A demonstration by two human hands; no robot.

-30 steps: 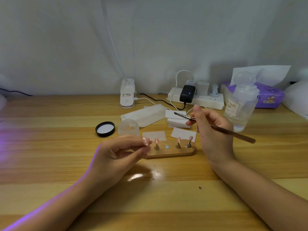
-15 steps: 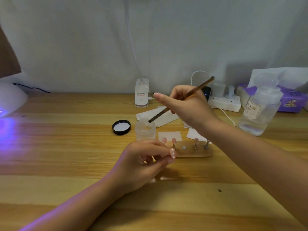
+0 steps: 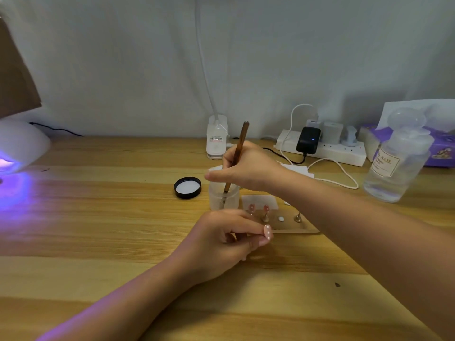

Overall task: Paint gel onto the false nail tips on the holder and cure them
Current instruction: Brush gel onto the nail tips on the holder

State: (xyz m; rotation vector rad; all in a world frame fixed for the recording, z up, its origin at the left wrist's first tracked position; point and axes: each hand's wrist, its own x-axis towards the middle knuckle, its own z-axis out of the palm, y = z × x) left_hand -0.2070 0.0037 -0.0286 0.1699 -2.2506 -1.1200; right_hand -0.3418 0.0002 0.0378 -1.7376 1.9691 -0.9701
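Brush [image 3: 236,153] is gripped by right hand [image 3: 248,166], tip dipped into the open frosted gel jar [image 3: 224,196]; jar lid [image 3: 187,187] lies just beside it. Left hand [image 3: 221,242] is pinching something small between fingertips, likely one nail tip's stand; contact is hidden. Wooden holder [image 3: 293,226] sits just behind the left hand, pink tips [image 3: 266,208] upright on it, one bare magnet spot visible. Judged: gel being loaded, painting partly done at best. Curing is pending; UV lamp [image 3: 19,146] glows far left.

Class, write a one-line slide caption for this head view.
Right hand dips brush into open gel jar behind nail-tip holder.
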